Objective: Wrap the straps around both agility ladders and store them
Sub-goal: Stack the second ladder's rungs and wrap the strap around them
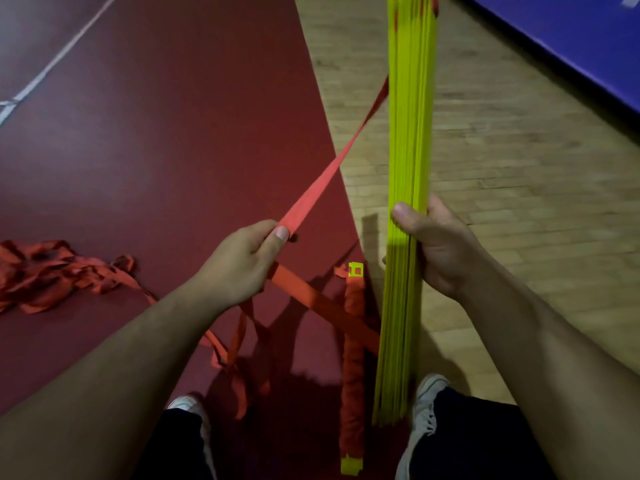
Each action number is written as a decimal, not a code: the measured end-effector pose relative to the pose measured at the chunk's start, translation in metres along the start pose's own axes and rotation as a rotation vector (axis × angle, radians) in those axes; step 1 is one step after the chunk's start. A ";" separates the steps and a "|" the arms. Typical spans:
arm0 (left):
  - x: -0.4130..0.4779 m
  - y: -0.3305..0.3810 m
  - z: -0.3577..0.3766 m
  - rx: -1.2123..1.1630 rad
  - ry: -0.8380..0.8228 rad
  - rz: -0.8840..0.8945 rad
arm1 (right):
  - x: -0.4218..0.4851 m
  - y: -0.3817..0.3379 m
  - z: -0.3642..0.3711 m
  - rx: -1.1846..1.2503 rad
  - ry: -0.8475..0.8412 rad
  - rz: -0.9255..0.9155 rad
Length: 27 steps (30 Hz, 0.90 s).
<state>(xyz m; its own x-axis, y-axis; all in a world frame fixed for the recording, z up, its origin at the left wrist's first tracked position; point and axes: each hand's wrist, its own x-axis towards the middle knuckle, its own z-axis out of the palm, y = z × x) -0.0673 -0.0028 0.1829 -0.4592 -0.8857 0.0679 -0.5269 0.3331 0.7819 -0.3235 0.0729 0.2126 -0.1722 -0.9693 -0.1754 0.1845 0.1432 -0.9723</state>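
Setting: sports hall floor (173,133), dark red surfacing on the left meeting pale wood boards (502,202) on the right.
Nearest: the first ladder (353,358) lay on the floor between the person's shoes (427,393). Its rungs were stacked and bound along their length in orange webbing, with the yellow ends showing.
Right hand (440,247): fingers and thumb curled round the second ladder (410,133), a stack of yellow rungs held roughly upright, its lower end near the right shoe.
Left hand (239,261): thumb and fingers pinched the strap (322,181), which ran taut from the pinch up to the rungs higher on the stack.
Slack: more strap trailed from below the left hand toward the floor. A loose heap (45,271) lay well to the left on the red surface.
Far: blue mat (571,36) in the top right corner.
Progress, judged: one ladder wrapped. On the second, no turns visible on the yellow stack and much webbing left to wind. Neither ladder stored, and no storage place in view.
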 end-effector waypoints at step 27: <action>-0.013 0.008 -0.008 -0.262 -0.191 -0.120 | -0.001 0.023 0.024 0.013 0.127 0.050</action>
<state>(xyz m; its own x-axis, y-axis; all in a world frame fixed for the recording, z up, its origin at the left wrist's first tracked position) -0.0595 0.0090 0.1938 -0.5440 -0.8287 -0.1317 -0.3947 0.1142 0.9117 -0.2962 0.0723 0.1939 -0.2831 -0.9280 -0.2421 0.2079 0.1870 -0.9601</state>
